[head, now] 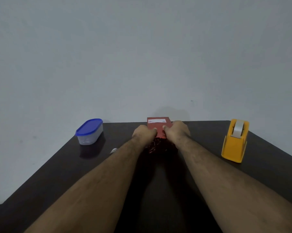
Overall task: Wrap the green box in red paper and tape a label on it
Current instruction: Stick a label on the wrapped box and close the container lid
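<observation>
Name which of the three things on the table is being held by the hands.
The red-wrapped box: the left hand and right hand grip it. The blue-lidded tub and yellow tape dispenser stand untouched.

On the bench, a wrapped box stands centre rear between both hands, a lidded container far left, a tape dispenser far right.

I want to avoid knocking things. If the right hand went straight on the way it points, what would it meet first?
Right hand already grips the red-wrapped box; beyond that, probably only the grey wall, though depth is unclear.
</observation>
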`<state>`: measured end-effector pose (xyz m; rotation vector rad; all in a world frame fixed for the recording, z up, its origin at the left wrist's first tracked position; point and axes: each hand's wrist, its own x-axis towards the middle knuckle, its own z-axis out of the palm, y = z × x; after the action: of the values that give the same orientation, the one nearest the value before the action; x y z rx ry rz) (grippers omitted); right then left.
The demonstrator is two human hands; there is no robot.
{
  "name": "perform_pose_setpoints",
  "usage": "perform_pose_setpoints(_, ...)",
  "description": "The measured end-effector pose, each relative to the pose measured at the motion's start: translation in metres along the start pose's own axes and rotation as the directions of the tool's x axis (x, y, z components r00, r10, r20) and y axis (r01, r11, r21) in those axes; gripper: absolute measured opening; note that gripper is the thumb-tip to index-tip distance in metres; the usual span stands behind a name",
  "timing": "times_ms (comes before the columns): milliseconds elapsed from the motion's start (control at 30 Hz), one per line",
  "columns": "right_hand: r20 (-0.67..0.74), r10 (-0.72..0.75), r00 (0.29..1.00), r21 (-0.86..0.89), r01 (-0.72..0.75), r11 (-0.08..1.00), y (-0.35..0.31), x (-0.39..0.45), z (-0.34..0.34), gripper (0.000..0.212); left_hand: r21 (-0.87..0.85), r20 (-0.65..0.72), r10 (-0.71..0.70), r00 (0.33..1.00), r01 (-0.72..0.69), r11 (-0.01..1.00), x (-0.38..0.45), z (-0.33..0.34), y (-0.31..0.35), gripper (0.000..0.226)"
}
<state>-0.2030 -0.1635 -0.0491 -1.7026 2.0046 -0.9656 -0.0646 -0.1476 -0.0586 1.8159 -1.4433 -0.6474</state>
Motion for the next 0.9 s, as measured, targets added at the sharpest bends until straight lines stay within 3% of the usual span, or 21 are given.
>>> perform_pose_setpoints(167,-0.018,-0.005,1.0,0.061,0.006,0.998,0.006,0.02,0.007,0.039,-0.025,0.005,0.002,1.0,-0.001,1.0,0.029,0.009,-0.003,0.038)
perform_pose_setpoints(233,-0.03,-0.054,0.998,0.06,0.055,0.997,0.013,0.017,0.004,0.036,0.072,-0.057,0.045,0.997,-0.04,0.997,0.026,0.009,0.0,0.036)
perform_pose_setpoints(333,-0.151,-0.209,0.966,-0.046,0.204,0.978,0.027,0.008,-0.02,0.022,0.15,-0.292,0.275,0.916,-0.24,0.959,0.01,0.013,0.018,0.031)
perform_pose_setpoints(400,-0.252,-0.311,0.916,-0.14,0.284,0.949,0.04,0.003,-0.044,0.025,0.062,-0.311,0.392,0.866,-0.393,0.917,-0.01,0.027,0.039,0.035)
perform_pose_setpoints(467,-0.355,-0.351,0.867,-0.306,0.247,0.919,0.062,-0.002,-0.069,0.037,-0.032,-0.203,0.435,0.877,-0.449,0.893,-0.029,0.054,0.063,0.036)
perform_pose_setpoints(533,-0.484,-0.271,0.832,-0.381,0.078,0.921,0.089,-0.008,-0.092,0.06,-0.172,-0.01,0.384,0.923,-0.38,0.909,-0.043,0.087,0.086,0.037)
perform_pose_setpoints(600,-0.552,-0.047,0.832,-0.262,-0.119,0.958,0.114,-0.012,-0.105,0.093,-0.301,0.228,0.286,0.931,-0.212,0.93,-0.054,0.117,0.099,0.028)
perform_pose_setpoints(667,-0.499,0.221,0.838,-0.035,-0.275,0.961,0.138,-0.013,-0.115,0.114,-0.351,0.382,0.233,0.894,-0.092,0.932,-0.066,0.148,0.108,0.007)
perform_pose_setpoints(700,-0.423,0.328,0.845,0.072,-0.329,0.942,0.146,-0.012,-0.115,0.111,-0.367,0.42,0.218,0.881,-0.055,0.929,-0.068,0.16,0.108,0.009)
perform_pose_setpoints(767,-0.266,0.427,0.865,0.198,-0.384,0.902,0.162,-0.013,-0.121,0.078,-0.407,0.444,0.216,0.87,-0.02,0.913,-0.081,0.176,0.112,0.011)
perform_pose_setpoints(833,-0.228,0.349,0.909,0.202,-0.306,0.93,0.176,-0.013,-0.124,0.046,-0.422,0.418,0.209,0.884,-0.014,0.906,-0.087,0.185,0.114,0.022)
perform_pose_setpoints(900,-0.245,0.258,0.935,0.156,-0.225,0.962,0.181,-0.012,-0.123,0.04,-0.455,0.386,0.188,0.903,0.009,0.89,-0.092,0.183,0.115,0.031)
